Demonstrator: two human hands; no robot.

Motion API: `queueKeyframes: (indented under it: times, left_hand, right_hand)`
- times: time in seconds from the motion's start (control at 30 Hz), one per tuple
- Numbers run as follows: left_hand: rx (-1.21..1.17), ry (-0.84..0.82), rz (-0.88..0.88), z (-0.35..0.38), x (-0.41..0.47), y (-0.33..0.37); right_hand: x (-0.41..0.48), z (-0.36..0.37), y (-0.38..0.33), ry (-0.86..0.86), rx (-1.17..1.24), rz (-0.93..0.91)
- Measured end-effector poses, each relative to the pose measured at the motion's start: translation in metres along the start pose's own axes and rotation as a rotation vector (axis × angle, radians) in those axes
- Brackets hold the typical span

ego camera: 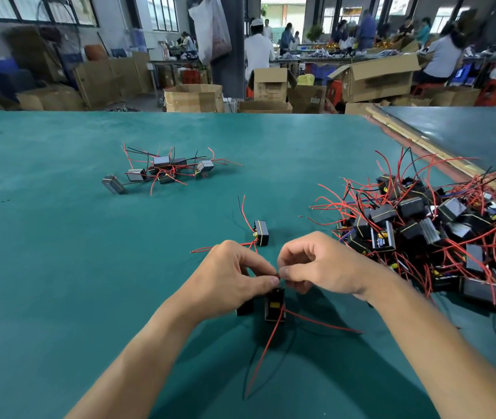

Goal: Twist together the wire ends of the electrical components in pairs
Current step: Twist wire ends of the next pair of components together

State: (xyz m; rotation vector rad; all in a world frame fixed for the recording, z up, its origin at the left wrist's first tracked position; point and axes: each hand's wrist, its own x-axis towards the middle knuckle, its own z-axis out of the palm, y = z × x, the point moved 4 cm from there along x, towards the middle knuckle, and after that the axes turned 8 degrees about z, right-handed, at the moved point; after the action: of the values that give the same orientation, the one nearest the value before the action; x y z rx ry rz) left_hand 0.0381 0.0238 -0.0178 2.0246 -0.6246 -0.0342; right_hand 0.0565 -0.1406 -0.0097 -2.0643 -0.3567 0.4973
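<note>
My left hand [234,273] and my right hand [316,267] meet above the green table, each pinching red wire ends [277,277] between thumb and fingers. Below them hangs a black box component [274,304] with a yellow mark; a second black component [245,306] sits partly hidden under my left hand. Red and black wires [263,355] trail from them toward me. Another black component [261,233] with red and black wires lies on the table just beyond my hands.
A big heap of black components with red wires [428,234] fills the right side. A smaller cluster of joined components [165,170] lies at the far left-centre. The green table [59,267] ends at cardboard boxes [193,98]; people work at benches behind.
</note>
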Motion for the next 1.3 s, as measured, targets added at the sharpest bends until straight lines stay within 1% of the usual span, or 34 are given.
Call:
queueKeyframes:
  times: [0.13, 0.27, 0.4, 0.53, 0.6, 0.8, 0.87, 0.97, 1.1, 1.17, 1.23, 1.3]
  left_hand:
    - [-0.043, 0.019, -0.041, -0.003, -0.001, -0.001]
    - [-0.040, 0.056, -0.091, -0.004, 0.000, -0.002]
    - [-0.052, 0.092, -0.126, -0.004, 0.000, -0.002]
    - [-0.054, 0.112, -0.156, -0.005, 0.001, -0.004]
    - [-0.032, 0.120, -0.145, -0.005, 0.000, -0.002]
    - [0.177, 0.149, -0.009, 0.000, -0.002, 0.006]
    - [0.213, 0.149, 0.037, 0.001, -0.003, 0.009]
    - [0.249, 0.140, 0.070, 0.002, -0.002, 0.010]
    - [0.173, 0.120, 0.014, 0.002, 0.000, 0.007]
    - [0.148, 0.109, -0.013, 0.001, 0.001, 0.005]
    - [0.112, 0.095, -0.049, 0.000, 0.002, 0.003]
    - [0.053, 0.091, -0.085, -0.002, 0.002, 0.000]
  right_hand:
    - [0.000, -0.001, -0.002, 0.077, -0.029, -0.085]
    - [-0.002, -0.002, -0.008, 0.204, -0.153, -0.186]
    - [-0.003, -0.003, -0.009, 0.289, -0.264, -0.207]
    - [-0.003, -0.002, -0.007, 0.281, -0.307, -0.184]
    - [-0.003, 0.000, -0.007, 0.281, -0.344, -0.162]
    - [-0.006, 0.002, -0.011, 0.260, -0.430, -0.105]
    - [-0.004, 0.003, -0.009, 0.199, -0.396, -0.051]
    - [-0.002, 0.004, -0.006, 0.102, -0.266, 0.058]
    - [-0.001, 0.005, 0.001, 0.050, -0.087, 0.170]
    - [-0.001, 0.005, 0.001, 0.057, -0.055, 0.149]
    - [-0.001, 0.002, -0.002, 0.090, -0.074, 0.046]
    - [-0.002, 0.001, -0.006, 0.117, -0.143, -0.062]
